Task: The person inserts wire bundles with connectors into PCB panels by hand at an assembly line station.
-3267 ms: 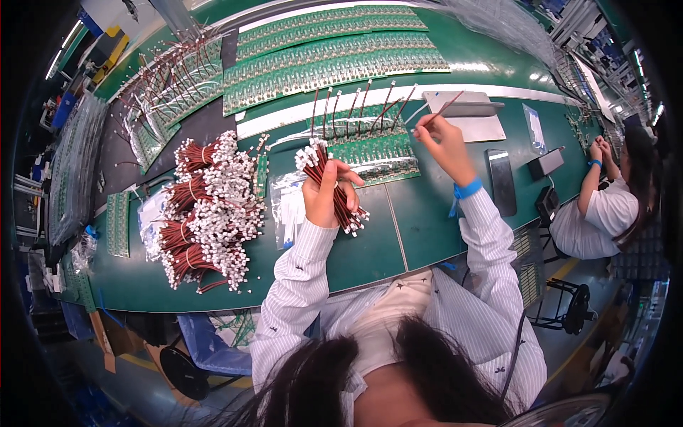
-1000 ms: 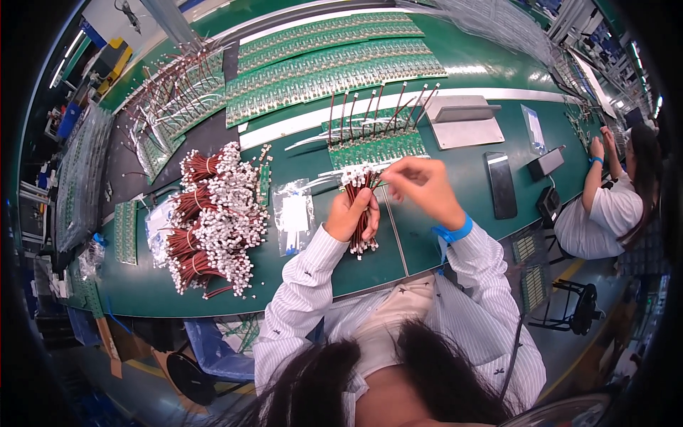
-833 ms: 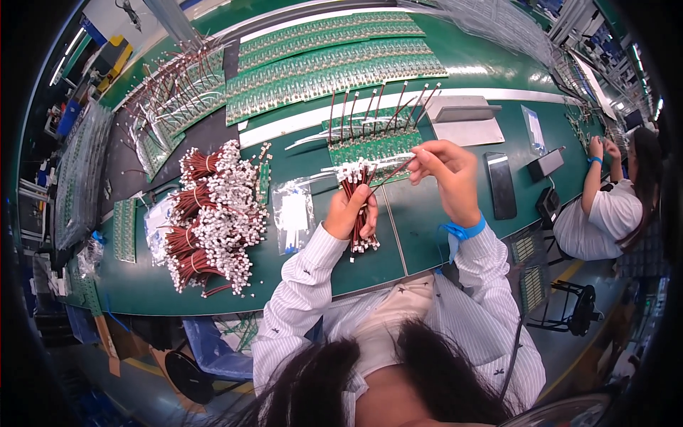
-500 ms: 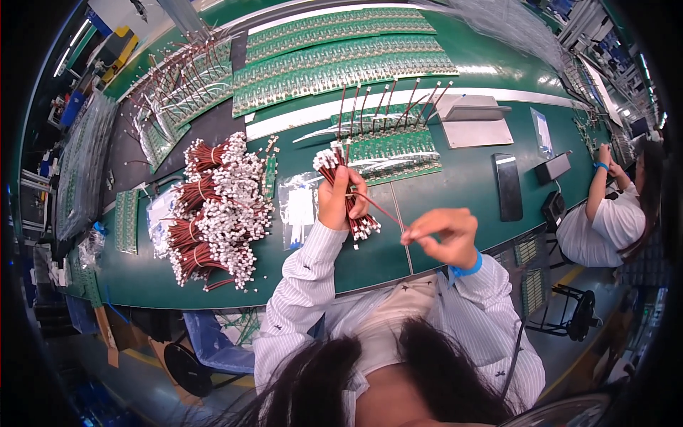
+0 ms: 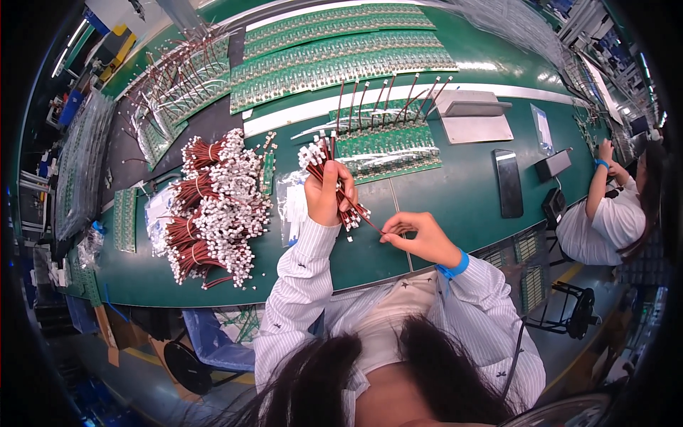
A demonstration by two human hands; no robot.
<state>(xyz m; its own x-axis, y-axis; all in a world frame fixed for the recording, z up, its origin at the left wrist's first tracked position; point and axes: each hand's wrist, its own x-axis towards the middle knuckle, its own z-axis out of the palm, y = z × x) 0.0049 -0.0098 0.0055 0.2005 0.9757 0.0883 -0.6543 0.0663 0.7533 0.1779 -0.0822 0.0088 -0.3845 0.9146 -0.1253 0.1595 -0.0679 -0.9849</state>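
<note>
Near the middle of the bench, my left hand is closed round a bundle of connector cables, brown-red wires with white plugs at both ends. My right hand pinches the end of a thin reddish strand that runs from this bundle. Whether the strand is a cable or a band, I cannot tell. Just beyond my hands lies a green circuit board panel with several cables standing upright from it. To the left are several more tied cable bundles, piled together.
Larger circuit board panels lie along the back. A metal stand, a phone and a small dark box are to the right. Clear plastic bags lie beside the bundles. Another person sits at the far right.
My right hand has moved left, closer to the bundle, and the strand's visible length is shorter. My left hand and its bundle have shifted slightly left.
</note>
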